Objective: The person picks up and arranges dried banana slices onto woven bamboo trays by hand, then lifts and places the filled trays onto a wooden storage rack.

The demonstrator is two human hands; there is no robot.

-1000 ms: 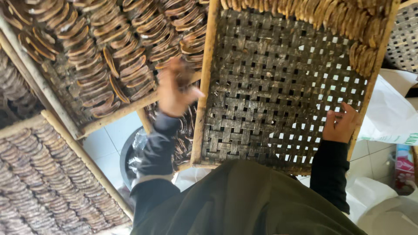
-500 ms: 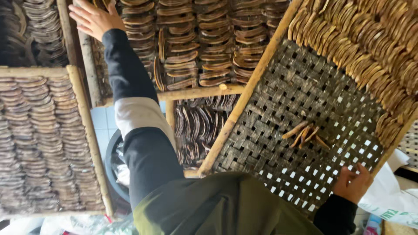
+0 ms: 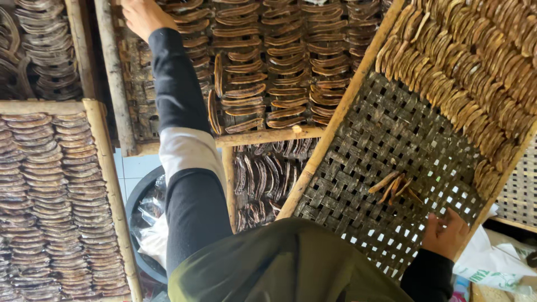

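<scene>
Right hand (image 3: pixel 444 234) on woven tray (image 3: pixel 391 145) — left hand (image 3: pixel 142 15) among dried slices (image 3: pixel 279 61).

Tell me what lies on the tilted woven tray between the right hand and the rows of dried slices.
Head view: between the right hand and the rows of dried slices lies bare woven mesh, except a small loose cluster of slices.

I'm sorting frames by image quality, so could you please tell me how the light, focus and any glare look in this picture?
Head view: soft, even daylight, no hard shadows; the woven tray and its dried slices are sharp; the left hand is cut by the top edge, slightly soft; the right hand is clear; daylight shines through the tray's lower gaps; the dark gap beneath the left racks loses detail.
</scene>
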